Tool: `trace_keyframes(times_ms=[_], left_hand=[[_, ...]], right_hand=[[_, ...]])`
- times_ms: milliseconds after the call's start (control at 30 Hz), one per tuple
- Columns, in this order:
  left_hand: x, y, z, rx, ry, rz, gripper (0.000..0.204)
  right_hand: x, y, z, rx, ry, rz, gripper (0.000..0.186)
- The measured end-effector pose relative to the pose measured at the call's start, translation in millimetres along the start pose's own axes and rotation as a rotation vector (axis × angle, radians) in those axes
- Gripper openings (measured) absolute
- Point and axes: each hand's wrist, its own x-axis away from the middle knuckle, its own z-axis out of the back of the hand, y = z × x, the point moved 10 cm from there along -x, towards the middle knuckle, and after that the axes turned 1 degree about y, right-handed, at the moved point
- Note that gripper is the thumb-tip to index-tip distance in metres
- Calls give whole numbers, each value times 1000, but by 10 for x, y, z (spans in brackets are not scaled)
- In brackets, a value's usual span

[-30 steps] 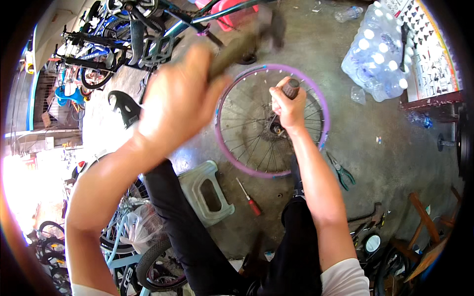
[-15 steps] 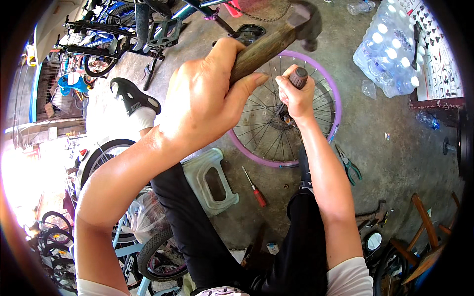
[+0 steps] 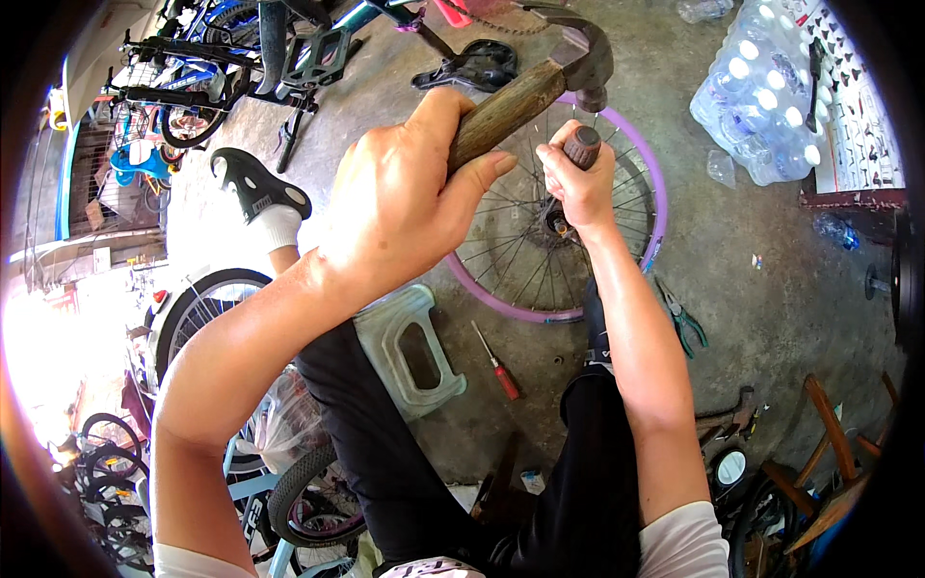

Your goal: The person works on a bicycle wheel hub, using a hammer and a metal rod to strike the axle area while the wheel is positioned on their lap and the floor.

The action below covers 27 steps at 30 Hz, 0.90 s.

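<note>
My left hand (image 3: 405,188) is closed round the wooden handle of a claw hammer (image 3: 511,114). The metal head hangs just above my right hand (image 3: 582,188), apart from the tool there. That hand grips an upright screwdriver (image 3: 582,147) by its dark ribbed handle, whose butt points up at me. Below the fist lies a bicycle wheel (image 3: 657,197) with a purple rim, flat on the floor. The screwdriver's lower end is over the wheel's hub (image 3: 557,223); my hand hides most of the shaft, so contact cannot be told.
Near my legs lie a red-handled screwdriver (image 3: 505,380) and green-handled pliers (image 3: 690,330). A pale plastic stool (image 3: 438,385) stands at left. Bicycles (image 3: 279,58) crowd the upper left. Packed water bottles (image 3: 756,106) stand at upper right, and another hammer (image 3: 737,414) lies at lower right.
The hammer head, blurred before, has come down slightly toward the screwdriver's butt and now shows sharply. My right hand has kept its hold, nearly still.
</note>
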Motion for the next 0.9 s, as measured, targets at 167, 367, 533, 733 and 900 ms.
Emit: trace_keyframes(times_ms=[167, 367, 533, 733, 900], left_hand=[[7, -7, -25, 3, -3, 8, 31], [72, -70, -190, -71, -116, 3, 33], [-435, 305, 529, -161, 79, -131, 35], [-40, 416, 1338, -831, 393, -330, 34], [143, -154, 142, -294, -93, 39, 37]], right_hand=[[40, -13, 0, 26, -2, 3, 20], [74, -10, -102, 107, 8, 8, 22], [44, -87, 177, 216, 36, 84, 22], [41, -75, -498, 80, -67, 47, 23], [-77, 114, 61, -72, 70, -52, 18]])
